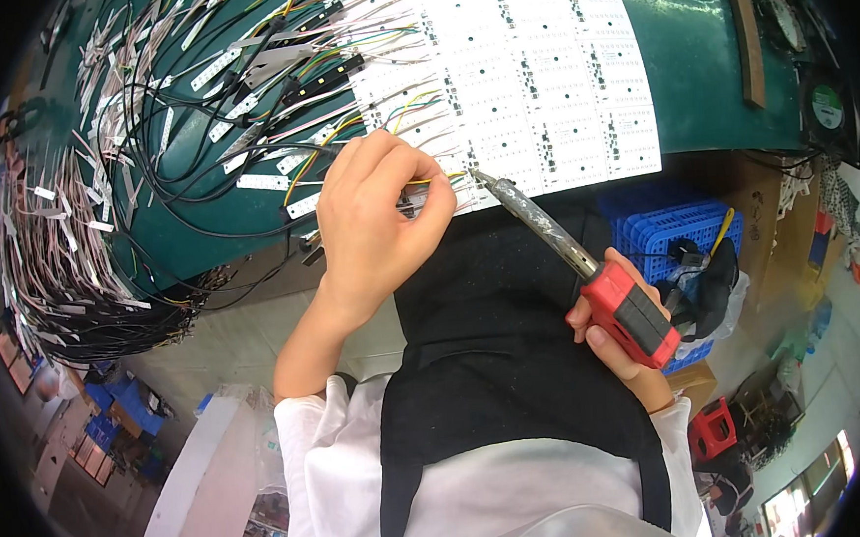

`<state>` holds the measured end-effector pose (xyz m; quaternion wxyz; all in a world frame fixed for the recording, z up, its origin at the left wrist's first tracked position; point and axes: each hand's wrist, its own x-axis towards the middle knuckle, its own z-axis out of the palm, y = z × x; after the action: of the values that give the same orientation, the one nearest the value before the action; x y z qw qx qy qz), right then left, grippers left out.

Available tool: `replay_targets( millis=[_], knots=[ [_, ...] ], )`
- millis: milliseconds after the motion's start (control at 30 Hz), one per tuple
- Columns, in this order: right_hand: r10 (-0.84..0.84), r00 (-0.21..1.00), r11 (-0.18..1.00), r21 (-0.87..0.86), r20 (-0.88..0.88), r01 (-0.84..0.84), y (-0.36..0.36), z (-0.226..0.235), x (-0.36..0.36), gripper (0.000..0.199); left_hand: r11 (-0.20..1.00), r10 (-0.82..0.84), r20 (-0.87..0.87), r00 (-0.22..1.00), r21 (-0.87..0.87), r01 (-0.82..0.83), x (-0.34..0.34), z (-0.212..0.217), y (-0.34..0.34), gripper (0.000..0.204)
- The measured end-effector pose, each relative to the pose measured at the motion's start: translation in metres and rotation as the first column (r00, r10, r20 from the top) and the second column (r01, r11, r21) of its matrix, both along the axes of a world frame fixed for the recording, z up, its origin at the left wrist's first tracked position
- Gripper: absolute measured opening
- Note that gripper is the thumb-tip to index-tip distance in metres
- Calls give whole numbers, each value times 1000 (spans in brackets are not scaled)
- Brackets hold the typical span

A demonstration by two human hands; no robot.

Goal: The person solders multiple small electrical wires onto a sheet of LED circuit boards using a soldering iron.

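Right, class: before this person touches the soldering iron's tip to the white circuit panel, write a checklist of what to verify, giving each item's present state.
1. Red-handled soldering iron gripped firmly in the right hand: ok.
2. Iron's tip at the near edge of the white perforated circuit panel: ok.
3. Left hand pinching the thin yellow wire at the panel edge: ok.
4. Left fingertips clear of the hot tip: not ok, very close.
5. Tip touching the wire end: cannot tell.
6. Loose wire bundles on the green table mat away from the iron: ok.
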<state>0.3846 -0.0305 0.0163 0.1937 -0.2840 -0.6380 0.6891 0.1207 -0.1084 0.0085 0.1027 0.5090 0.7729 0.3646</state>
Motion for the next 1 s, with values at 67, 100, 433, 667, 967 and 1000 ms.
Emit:
replay_targets(
  millis=[67,100,433,667,967,1000],
  knots=[
    [3,1000,1000,-14,13,-3,0,0,0,63,1000,-4,10,1000,-3,4,0,0,0,11],
    [2,1000,1000,-20,18,-1,0,1,-1,63,1000,-5,4,1000,2,5,0,0,-1,11],
    [37,998,998,56,53,-40,1,0,-5,61,999,14,-21,1000,-39,-15,2,-1,-2,9],
    [31,999,998,53,40,-33,1,-1,-5,60,1000,16,-51,999,-9,-17,2,-3,-1,9],
    [-91,985,995,-47,-145,85,-3,-8,-8,62,1000,15,-74,997,11,-14,3,-3,0,9],
    [-90,986,995,-52,-140,83,-4,-7,-8,61,1000,15,-75,997,11,-14,3,-3,0,9]
  ],
)
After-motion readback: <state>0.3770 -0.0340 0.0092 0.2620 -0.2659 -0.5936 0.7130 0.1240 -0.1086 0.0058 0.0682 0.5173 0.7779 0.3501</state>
